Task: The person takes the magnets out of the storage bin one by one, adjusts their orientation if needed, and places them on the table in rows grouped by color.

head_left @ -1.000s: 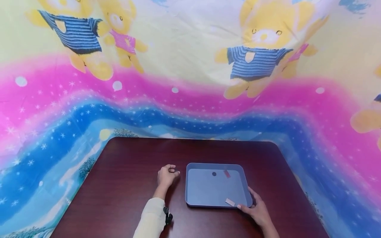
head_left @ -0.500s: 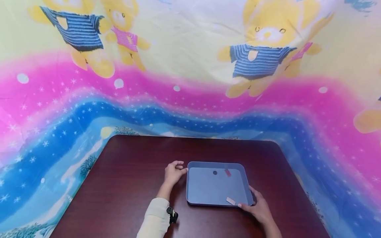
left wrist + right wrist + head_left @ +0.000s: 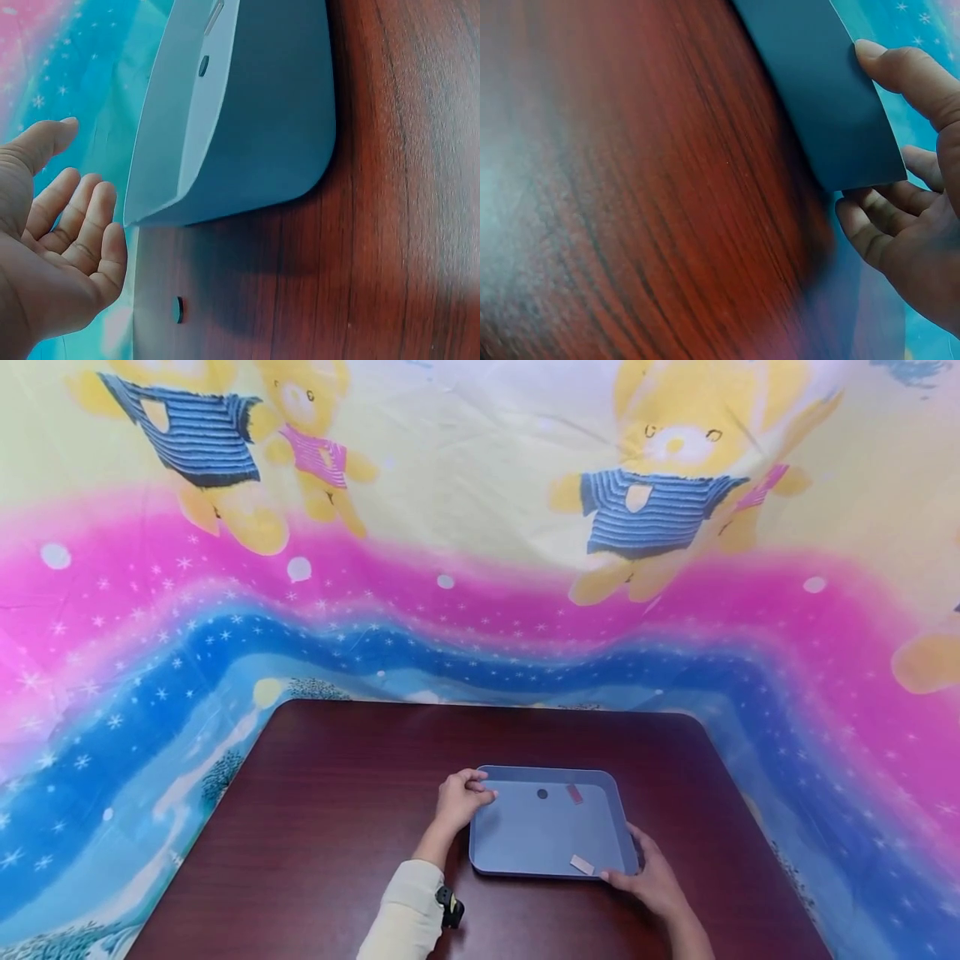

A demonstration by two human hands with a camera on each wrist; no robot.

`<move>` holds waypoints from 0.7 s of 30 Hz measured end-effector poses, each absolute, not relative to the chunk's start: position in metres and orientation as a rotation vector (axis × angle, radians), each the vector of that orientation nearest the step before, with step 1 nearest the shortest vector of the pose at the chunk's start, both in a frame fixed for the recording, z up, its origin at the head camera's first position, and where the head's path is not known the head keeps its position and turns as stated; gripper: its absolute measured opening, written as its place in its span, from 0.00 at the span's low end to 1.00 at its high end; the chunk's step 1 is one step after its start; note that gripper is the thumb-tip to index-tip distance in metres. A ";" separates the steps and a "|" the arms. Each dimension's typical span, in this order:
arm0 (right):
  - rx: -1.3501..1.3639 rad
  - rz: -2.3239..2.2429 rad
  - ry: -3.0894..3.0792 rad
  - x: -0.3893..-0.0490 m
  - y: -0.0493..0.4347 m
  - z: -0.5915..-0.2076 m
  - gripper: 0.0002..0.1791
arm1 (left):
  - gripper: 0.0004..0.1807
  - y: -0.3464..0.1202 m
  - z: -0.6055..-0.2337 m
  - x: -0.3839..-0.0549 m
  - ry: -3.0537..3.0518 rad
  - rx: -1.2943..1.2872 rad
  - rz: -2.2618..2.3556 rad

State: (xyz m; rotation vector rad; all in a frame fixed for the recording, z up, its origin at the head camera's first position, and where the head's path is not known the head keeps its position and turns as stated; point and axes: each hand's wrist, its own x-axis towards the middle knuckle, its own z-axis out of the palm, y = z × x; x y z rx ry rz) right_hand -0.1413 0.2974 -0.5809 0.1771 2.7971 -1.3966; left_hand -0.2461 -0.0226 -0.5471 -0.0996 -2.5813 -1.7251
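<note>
Right, head view first: the left hand [image 3: 463, 800] hangs over the edge of the tray [image 3: 525, 835], fingers just left of a dark disc [image 3: 542, 794] and a red strip [image 3: 574, 794]. Beside the right thumb lies a pale strip [image 3: 582, 864]. Left wrist now: those fingers bend loosely, thumb spread, and below them another disc [image 3: 178, 310] appears on the table [image 3: 270, 300], unseen from the head. Right wrist: the right hand [image 3: 922, 247] pinches the tray's corner, thumb on the rim.
</note>
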 end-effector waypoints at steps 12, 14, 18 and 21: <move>0.216 -1.429 2.721 -0.142 0.297 -0.578 0.54 | 0.17 -0.009 -0.548 -0.246 -2.652 -0.153 -1.757; 0.212 -1.452 2.713 -0.141 0.296 -0.578 0.54 | 0.17 -0.008 -0.548 -0.246 -2.665 -0.159 -1.734; 0.208 -1.485 2.699 -0.139 0.296 -0.579 0.53 | 0.18 -0.004 -0.549 -0.248 -2.673 -0.195 -1.688; 0.196 -1.505 2.698 -0.139 0.297 -0.579 0.52 | 0.20 -0.002 -0.551 -0.249 -2.675 -0.257 -1.661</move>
